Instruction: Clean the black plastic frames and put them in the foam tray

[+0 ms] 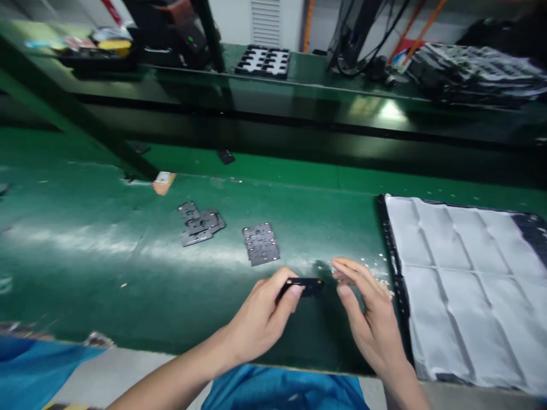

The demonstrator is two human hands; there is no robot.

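Note:
My left hand (265,319) grips a small flat black plastic part (311,285) between thumb and fingers, above the green table near its front edge. To the right of it is my right hand (371,313), thumb and fingers apart, with nothing visible in it. Just beyond my left hand, several dark grey flat plates (261,245) lie side by side in a compact group. Farther left is a loose overlapping pile of similar plates (200,223). Small pale bits (384,285) are scattered on the table beside my right hand.
A black tray with a whitish sheet liner (457,285) sits at the right. A green post (85,108) slants down at the left. A raised shelf (311,71) at the back bears a small tray (264,61) and stacked trays (482,71).

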